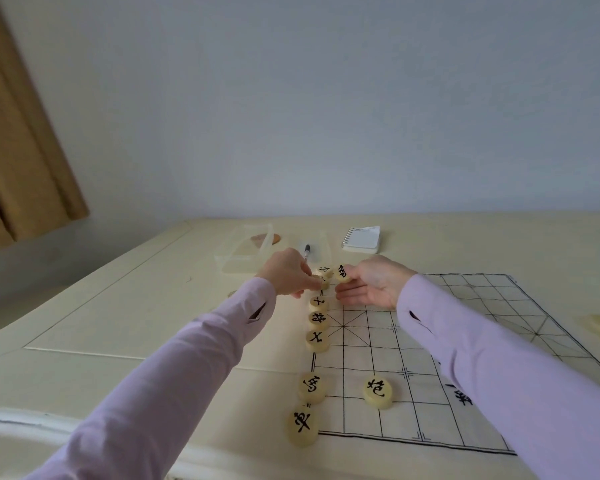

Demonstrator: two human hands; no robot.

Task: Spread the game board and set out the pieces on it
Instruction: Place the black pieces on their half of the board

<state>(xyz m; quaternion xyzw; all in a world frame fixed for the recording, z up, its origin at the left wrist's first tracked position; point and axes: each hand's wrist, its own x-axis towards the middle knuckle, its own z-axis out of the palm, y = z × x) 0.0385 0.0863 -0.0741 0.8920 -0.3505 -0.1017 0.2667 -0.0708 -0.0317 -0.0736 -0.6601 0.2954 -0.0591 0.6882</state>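
I am watching the left hand [291, 273] gripping a piece [323, 284] at the far left edge of the board [413, 344] and the right hand [371, 285] gripping a second piece [343, 274] just beside it, and I am judging that the crowded hands are risking knocking the near row of pieces [317, 318] askew.

pale lilac long sleeves with a small dark cuff slit are worn, left sleeve [187, 358] at lower left, right sleeve [482, 358] at lower right, with left hand [288, 271] and right hand [373, 284] left bare.
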